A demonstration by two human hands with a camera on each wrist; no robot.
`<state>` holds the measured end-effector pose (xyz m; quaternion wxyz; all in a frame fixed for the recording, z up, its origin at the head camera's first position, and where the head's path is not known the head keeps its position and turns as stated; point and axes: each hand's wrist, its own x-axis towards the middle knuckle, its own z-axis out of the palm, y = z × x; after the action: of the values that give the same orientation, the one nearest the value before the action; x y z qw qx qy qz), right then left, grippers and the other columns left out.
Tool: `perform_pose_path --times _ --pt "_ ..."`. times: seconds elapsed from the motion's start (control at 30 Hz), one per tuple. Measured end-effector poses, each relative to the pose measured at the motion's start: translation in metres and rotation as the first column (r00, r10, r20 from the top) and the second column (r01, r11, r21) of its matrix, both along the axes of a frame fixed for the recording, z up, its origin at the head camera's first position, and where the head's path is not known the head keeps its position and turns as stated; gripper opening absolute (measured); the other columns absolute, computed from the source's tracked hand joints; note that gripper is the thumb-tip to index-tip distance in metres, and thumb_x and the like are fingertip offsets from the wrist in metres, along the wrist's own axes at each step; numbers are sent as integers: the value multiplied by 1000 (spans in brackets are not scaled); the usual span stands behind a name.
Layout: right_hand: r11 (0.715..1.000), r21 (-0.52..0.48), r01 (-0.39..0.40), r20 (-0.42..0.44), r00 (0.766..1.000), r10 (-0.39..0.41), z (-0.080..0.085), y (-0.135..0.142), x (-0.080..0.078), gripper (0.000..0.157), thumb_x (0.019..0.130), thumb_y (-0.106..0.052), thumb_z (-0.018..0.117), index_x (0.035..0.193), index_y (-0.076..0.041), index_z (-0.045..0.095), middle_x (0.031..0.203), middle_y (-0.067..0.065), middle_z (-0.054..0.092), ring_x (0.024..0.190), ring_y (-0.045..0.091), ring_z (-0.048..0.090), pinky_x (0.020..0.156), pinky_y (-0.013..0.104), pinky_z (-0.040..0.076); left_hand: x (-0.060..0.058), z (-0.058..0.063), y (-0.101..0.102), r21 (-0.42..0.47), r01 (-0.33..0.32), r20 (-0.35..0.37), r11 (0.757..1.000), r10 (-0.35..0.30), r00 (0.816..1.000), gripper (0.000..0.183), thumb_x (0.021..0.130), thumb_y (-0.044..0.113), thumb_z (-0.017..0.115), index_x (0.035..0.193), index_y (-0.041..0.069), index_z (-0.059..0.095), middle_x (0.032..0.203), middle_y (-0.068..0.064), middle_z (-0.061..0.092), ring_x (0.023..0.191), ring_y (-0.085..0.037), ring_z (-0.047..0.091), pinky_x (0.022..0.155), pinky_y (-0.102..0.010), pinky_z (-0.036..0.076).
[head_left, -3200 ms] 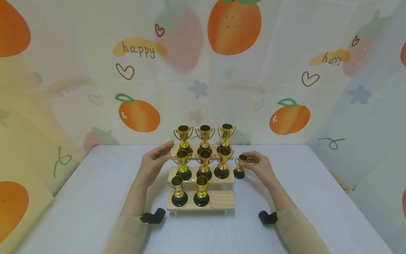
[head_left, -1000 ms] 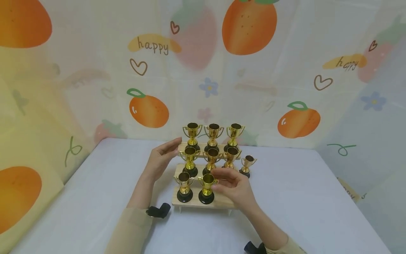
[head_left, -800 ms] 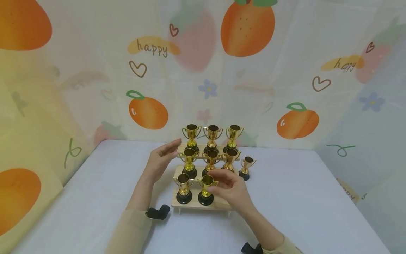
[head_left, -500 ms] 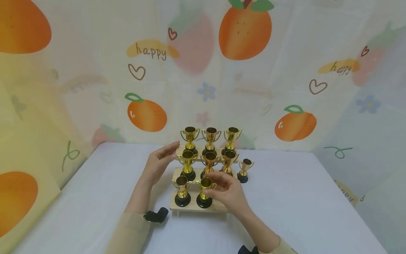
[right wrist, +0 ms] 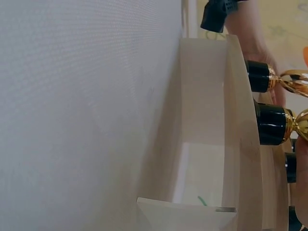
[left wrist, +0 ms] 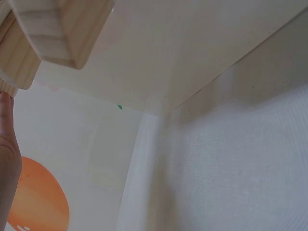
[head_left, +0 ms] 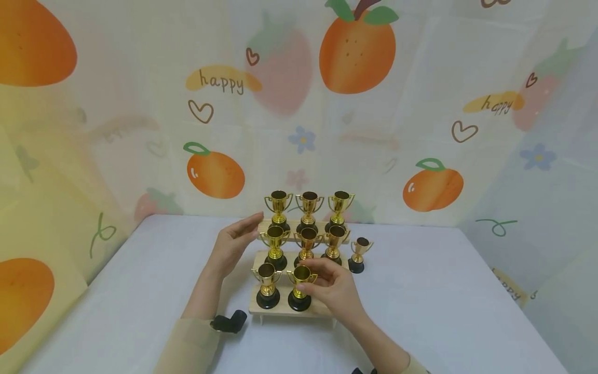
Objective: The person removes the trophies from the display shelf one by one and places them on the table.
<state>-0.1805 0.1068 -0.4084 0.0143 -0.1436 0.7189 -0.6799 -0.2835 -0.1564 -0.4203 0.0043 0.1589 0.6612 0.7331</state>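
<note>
Small gold trophies with black bases stand in rows on a three-step wooden stand [head_left: 322,310]. My right hand [head_left: 334,288] pinches the right-hand trophy [head_left: 301,280] of the front step between thumb and fingers; its base rests on the step. Left of it stands another trophy [head_left: 267,280] on the same step. My left hand [head_left: 231,249] has its fingers extended, with the fingertips right at the left end of the top step [head_left: 263,226]. One more trophy [head_left: 361,252] stands on the table just right of the middle step.
Three trophies line the top step and three the middle step [head_left: 289,258]. A white tablecloth [head_left: 420,301] covers the table. Behind it hangs a fruit-printed cloth [head_left: 261,156]. A black wrist camera mount [head_left: 229,322] sits on the left wrist.
My right hand let go of the trophy at the stand's right and moved left and nearer to the front-step trophy, its fingers closing around it. My left hand stays by the top step.
</note>
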Motion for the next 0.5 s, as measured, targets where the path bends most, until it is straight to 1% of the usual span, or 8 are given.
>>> perform_pose_path --times 0.3,0.5 --pt "1000 0 -2 -14 1000 2 -1 1 0 43 78 -10 82 118 -6 68 124 17 67 100 2 66 82 14 59 0 0 0 3 -5 13 1000 5 1000 54 95 8 63 145 -3 45 151 -3 51 128 6 52 110 -10 42" --pt "1000 0 14 -28 1000 -14 -2 1 1 42 78 -9 82 117 -5 68 120 19 67 95 2 67 80 15 59 -1 -1 0 7 -2 10 1000 2 1000 54 95 8 63 144 -3 44 151 -3 51 128 7 52 110 -10 42"
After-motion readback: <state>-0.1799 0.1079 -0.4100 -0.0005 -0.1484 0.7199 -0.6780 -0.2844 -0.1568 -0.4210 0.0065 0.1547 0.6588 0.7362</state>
